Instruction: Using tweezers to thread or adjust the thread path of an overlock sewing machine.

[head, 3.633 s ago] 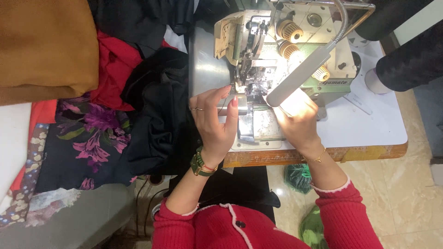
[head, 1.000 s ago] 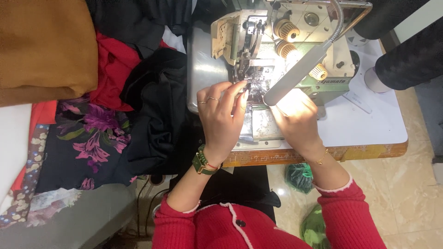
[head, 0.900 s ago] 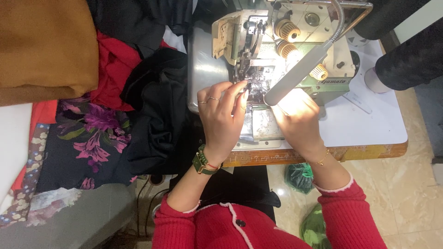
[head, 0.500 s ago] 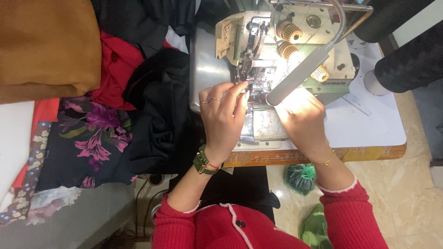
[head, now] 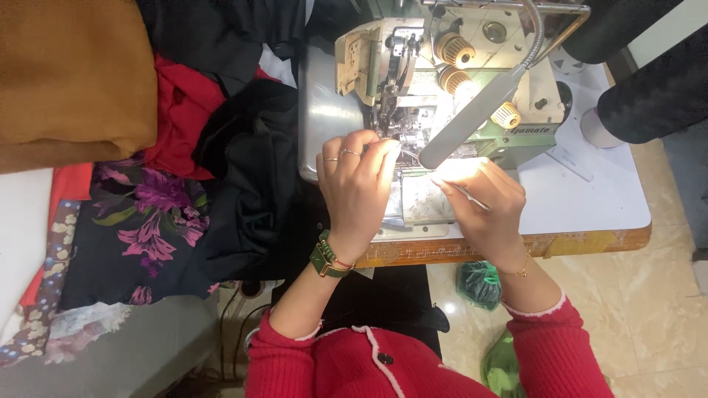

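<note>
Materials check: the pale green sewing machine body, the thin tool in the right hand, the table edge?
Pale green sewing machine body: looks like painted cast metal, with a bare polished steel side cover that reflects light. Thin tool in the right hand: probably metal tweezers, slim and shiny, though glare washes it out. Table edge: wood-look, orange-brown, under a white, likely laminate top.
</note>
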